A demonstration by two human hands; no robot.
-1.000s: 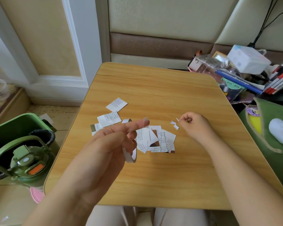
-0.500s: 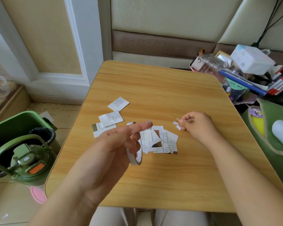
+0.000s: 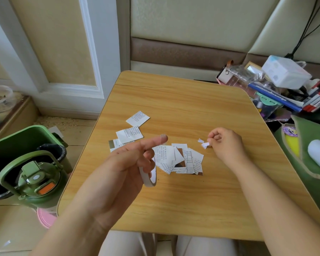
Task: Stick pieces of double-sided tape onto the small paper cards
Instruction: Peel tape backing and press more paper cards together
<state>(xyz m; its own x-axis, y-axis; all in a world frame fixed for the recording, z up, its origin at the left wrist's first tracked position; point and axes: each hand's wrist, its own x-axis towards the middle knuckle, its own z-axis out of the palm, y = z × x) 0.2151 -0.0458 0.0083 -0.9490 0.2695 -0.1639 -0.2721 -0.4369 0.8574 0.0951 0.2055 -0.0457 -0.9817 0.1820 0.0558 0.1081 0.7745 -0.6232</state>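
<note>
My left hand [image 3: 126, 163] is raised over the wooden table [image 3: 183, 200], its lower fingers curled through a white roll of double-sided tape [image 3: 149, 177]. Its index finger points right with a small pale piece of tape [image 3: 163, 137] stuck on the tip. My right hand [image 3: 225, 145] rests on the table with curled fingers pinching a small white scrap [image 3: 205, 145]; a second scrap [image 3: 200, 140] lies just left of it. A pile of small printed paper cards [image 3: 181, 159] lies between my hands. More cards [image 3: 129, 134] [image 3: 138, 118] lie further left.
A green bin [image 3: 17, 141] and a green bottle with a handle [image 3: 35, 180] stand on the floor at the left. Cluttered boxes, books and bags [image 3: 277, 89] crowd the right edge. A green pouch [image 3: 312, 150] lies at the far right.
My left hand with the tape roll has drifted slightly right and down. My right hand has stayed put, still pinching the white scrap.
</note>
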